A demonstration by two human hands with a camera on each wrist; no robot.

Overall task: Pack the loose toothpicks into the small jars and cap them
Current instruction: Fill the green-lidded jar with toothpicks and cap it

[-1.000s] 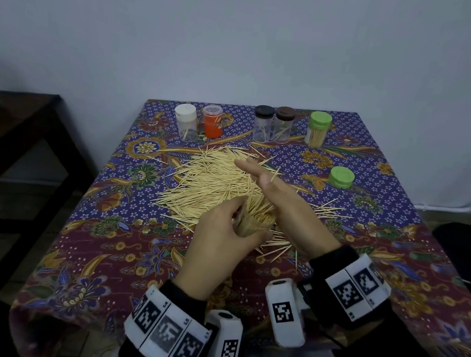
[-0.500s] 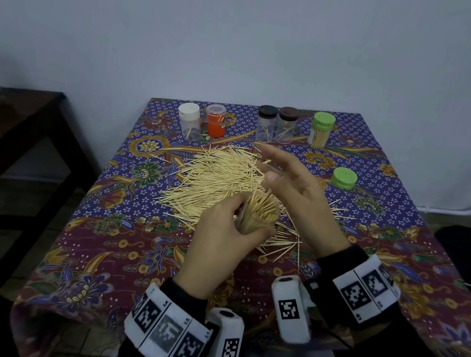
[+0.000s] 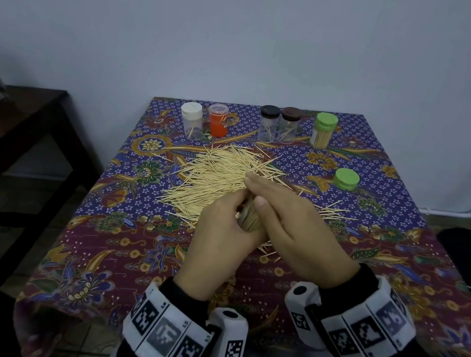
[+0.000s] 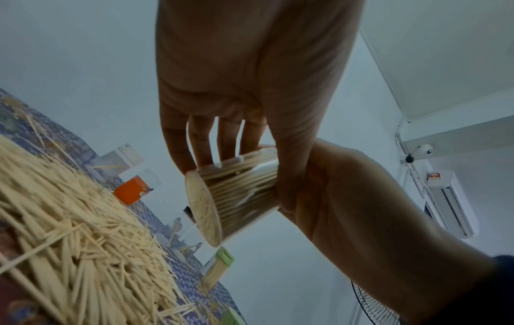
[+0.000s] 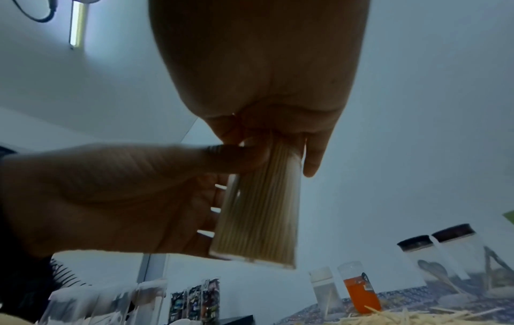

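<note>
A small clear jar (image 4: 236, 198), cylindrical and packed tight with pale wooden toothpicks, is held above the near part of the table, tilted, between both hands. The left hand (image 3: 220, 239) grips its wall, thumb on one side and fingers curled round the other, gaps of light showing between them. The right hand (image 3: 297, 228) lies flat over the jar's mouth with fingers straight and close together, the palm pressing on the toothpick ends; the mouth itself is hidden under it. Behind the hands a loose pile of toothpicks (image 3: 222, 173) spreads across the patterned cloth (image 3: 126, 238) covering the table. A green cap (image 3: 346, 179) lies alone to the right. Along the far edge stand a white-capped jar (image 3: 191, 120), an orange jar (image 3: 217, 123), two dark-capped jars (image 3: 278, 123) and a green-capped jar (image 3: 324, 129) full of toothpicks. The right wrist view is blurred along its bottom edge.
</note>
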